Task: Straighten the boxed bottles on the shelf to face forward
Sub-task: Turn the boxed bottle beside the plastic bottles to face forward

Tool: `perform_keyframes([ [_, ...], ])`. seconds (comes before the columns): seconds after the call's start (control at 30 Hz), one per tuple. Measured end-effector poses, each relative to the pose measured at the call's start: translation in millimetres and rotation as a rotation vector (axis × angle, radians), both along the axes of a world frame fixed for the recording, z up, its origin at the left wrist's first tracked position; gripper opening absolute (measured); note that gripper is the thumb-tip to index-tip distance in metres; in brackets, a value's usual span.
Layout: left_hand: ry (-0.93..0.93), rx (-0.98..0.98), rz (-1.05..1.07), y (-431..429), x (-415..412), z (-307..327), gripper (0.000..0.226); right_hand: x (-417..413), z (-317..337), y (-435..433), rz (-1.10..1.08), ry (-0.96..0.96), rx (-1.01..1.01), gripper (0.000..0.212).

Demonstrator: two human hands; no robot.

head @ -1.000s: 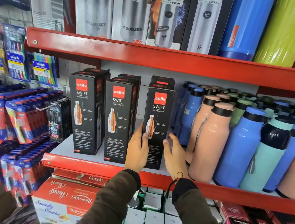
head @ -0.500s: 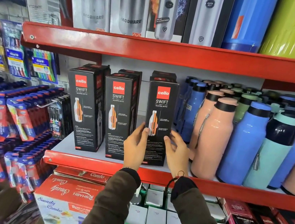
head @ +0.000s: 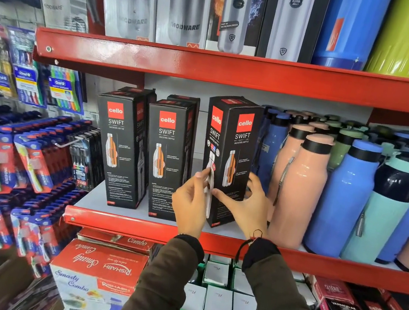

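Note:
Three black Cello Swift bottle boxes stand in the front row of the red shelf [head: 120, 224]. The left box [head: 120, 145] and the middle box [head: 166, 157] stand upright, each turned a little so its right side shows. The right box [head: 236, 143] is turned at an angle, one corner toward me, with both its left side and its front showing. My left hand [head: 191, 200] grips its left face low down. My right hand [head: 246, 205] holds its front and right edge. More black boxes stand behind the front row.
Loose peach, blue and teal bottles [head: 301, 189] crowd the shelf just right of the held box. Toothbrush packs [head: 21, 163] hang at the left. Boxed steel flasks [head: 187, 8] fill the shelf above. Cartons [head: 97, 271] sit below.
The right box has been turned from facing forward to an angle, so its left side now shows. Both hands have risen along it and closed on it.

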State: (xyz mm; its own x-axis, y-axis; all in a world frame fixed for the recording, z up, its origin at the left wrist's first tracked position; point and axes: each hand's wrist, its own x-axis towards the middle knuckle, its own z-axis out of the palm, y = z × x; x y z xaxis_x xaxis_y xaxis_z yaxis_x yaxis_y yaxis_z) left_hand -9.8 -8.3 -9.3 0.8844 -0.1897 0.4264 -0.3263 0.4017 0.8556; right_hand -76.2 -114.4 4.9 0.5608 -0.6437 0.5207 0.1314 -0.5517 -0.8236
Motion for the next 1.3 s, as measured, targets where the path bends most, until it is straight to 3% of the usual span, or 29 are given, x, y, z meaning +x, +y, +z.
perform_keyframes([
  [0.17,-0.106,0.102,0.089,-4.1,17.2,0.7,0.038,-5.5,1.4,-8.6,-0.012,0.029,-0.002,0.075],
  [0.33,-0.006,0.3,-0.094,-9.0,41.1,3.7,0.042,-1.3,-5.1,-16.6,0.074,0.037,0.017,0.076],
  [0.53,-0.025,0.294,-0.108,-5.5,42.1,-4.0,0.031,3.1,-10.3,-23.0,0.226,0.072,0.044,0.088],
  [0.7,-0.05,0.286,-0.067,-4.0,36.9,-14.6,0.024,6.0,-14.9,-23.2,0.209,0.114,0.029,0.069],
  [1.3,-0.07,0.394,0.049,-3.5,35.5,-16.4,0.032,16.8,-23.9,-16.1,0.163,0.088,0.018,0.052],
])
